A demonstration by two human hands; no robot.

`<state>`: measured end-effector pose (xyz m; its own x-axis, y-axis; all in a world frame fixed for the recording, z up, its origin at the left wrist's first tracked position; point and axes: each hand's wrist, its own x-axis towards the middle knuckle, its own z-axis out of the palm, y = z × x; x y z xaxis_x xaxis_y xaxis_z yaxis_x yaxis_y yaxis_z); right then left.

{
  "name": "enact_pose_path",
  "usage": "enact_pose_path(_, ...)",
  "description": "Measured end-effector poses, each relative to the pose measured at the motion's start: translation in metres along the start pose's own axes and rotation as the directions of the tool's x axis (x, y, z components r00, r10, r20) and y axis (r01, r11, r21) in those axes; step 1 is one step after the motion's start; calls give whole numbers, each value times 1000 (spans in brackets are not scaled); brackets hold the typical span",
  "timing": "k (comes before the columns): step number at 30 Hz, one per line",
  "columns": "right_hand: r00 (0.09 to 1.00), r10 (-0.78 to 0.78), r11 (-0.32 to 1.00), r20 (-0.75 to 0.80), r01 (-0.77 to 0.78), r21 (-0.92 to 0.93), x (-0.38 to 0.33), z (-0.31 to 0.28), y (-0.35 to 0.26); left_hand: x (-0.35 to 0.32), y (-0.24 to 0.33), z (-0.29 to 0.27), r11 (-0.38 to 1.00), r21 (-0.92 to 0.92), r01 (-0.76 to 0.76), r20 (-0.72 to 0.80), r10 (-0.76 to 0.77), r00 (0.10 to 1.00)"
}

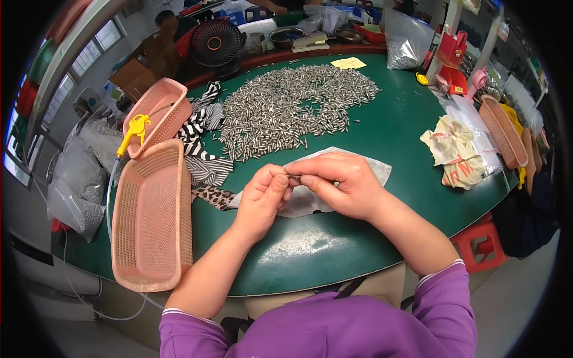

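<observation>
Both hands meet over the near-middle of the green table [370, 149], above a white cloth [364, 166]. Between them sits one small metal pin [293, 176], lying roughly left to right, so its long axis runs from one hand to the other. The left hand [262, 200] is curled, thumb and fingertips pinched at the pin's left end; the right hand [343, 185] is closed the same way on the right end. Neither is nearer, as both touch it. Most of the pin is hidden by fingertips. The big heap of metal pins [292, 107] lies straight ahead toward the far edge, well apart from both hands. A pink basket [152, 215] rests along the left edge, nearer the left hand.
</observation>
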<state>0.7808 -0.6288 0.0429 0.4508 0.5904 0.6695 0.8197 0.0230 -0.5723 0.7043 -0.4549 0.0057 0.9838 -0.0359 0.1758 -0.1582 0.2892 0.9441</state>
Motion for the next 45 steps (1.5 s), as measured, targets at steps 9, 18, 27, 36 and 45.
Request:
enact_pose_path(9, 992, -124, 944, 22, 125, -306, 2, -6, -3, -2, 4, 2, 998, 37, 60, 54, -62, 997)
enact_pose_path(18, 999, -5, 995, -44, 0, -98, 1, -2, -1, 1, 4, 1, 999, -37, 24, 37, -23, 999)
enact_pose_path(27, 998, 55, 998, -17, -54, 40, 0, 0, -4, -1, -1, -3, 997, -64, -41, -80, 36, 996)
enact_pose_path(36, 992, -123, 975, -4, 120, -188, 0, 0, 1, 0, 0, -1, 999, -9, -50, -62, 49, 997)
enact_pose_path(45, 977, 81, 900, -197, -156, -406, 3, -12, 25, 3, 1, 0, 996, -71, 61, -19, -63, 998)
